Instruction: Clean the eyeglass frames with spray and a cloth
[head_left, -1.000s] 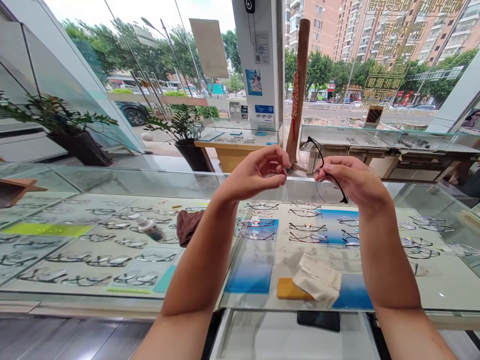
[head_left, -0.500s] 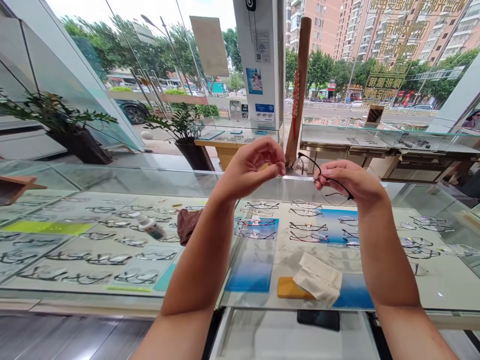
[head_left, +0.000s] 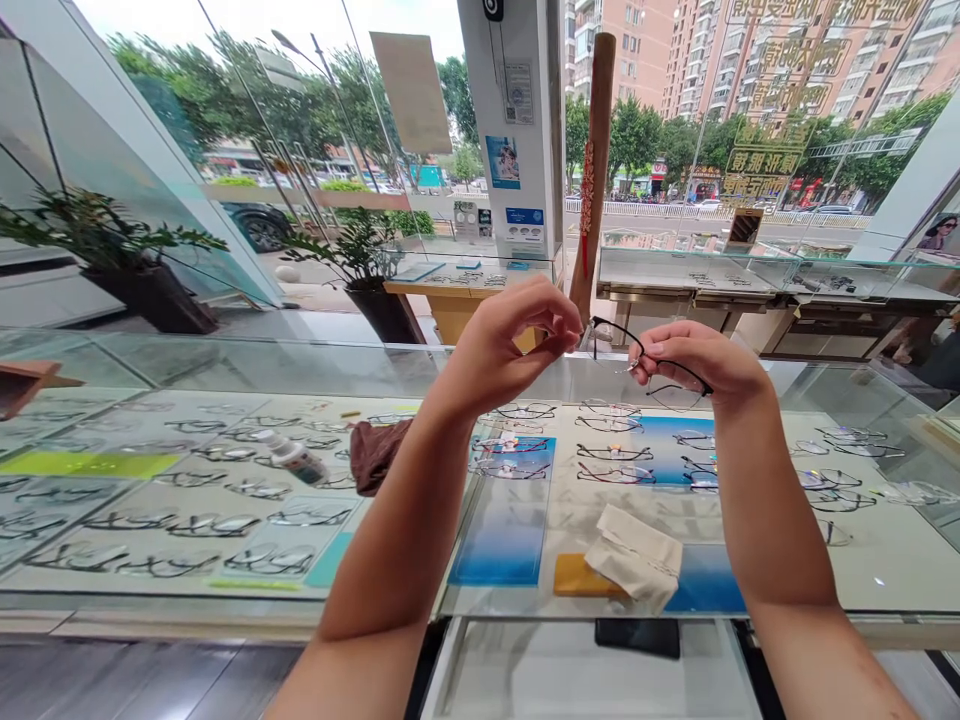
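Note:
Above the glass counter, my right hand (head_left: 697, 358) pinches a pair of thin black-rimmed eyeglasses (head_left: 618, 329) near the bridge. The glasses are tilted, with one lens to the left of the fingers and the other below the hand. At the outer left end of the frame is my left hand (head_left: 517, 335), its fingers curled and the thumb and fingertips drawn together. Its fingertips are beside the frame's end; whatever they pinch there is too small to make out. Below the hands, a beige cloth (head_left: 637, 560) lies partly over a mustard-yellow case (head_left: 577, 576) on the counter.
Rows of eyeglasses (head_left: 214, 525) lie in the glass display counter (head_left: 510, 598). A white spray bottle (head_left: 296, 458) and a brown cloth (head_left: 375, 455) rest left of my left forearm. A black phone (head_left: 637, 638) lies below the counter's front edge. Potted plants (head_left: 367, 260) stand beyond.
My left hand has moved slightly right and down, bringing its fingertips to the left end of the eyeglasses. The glasses have tipped a little; my right hand stays nearly in place.

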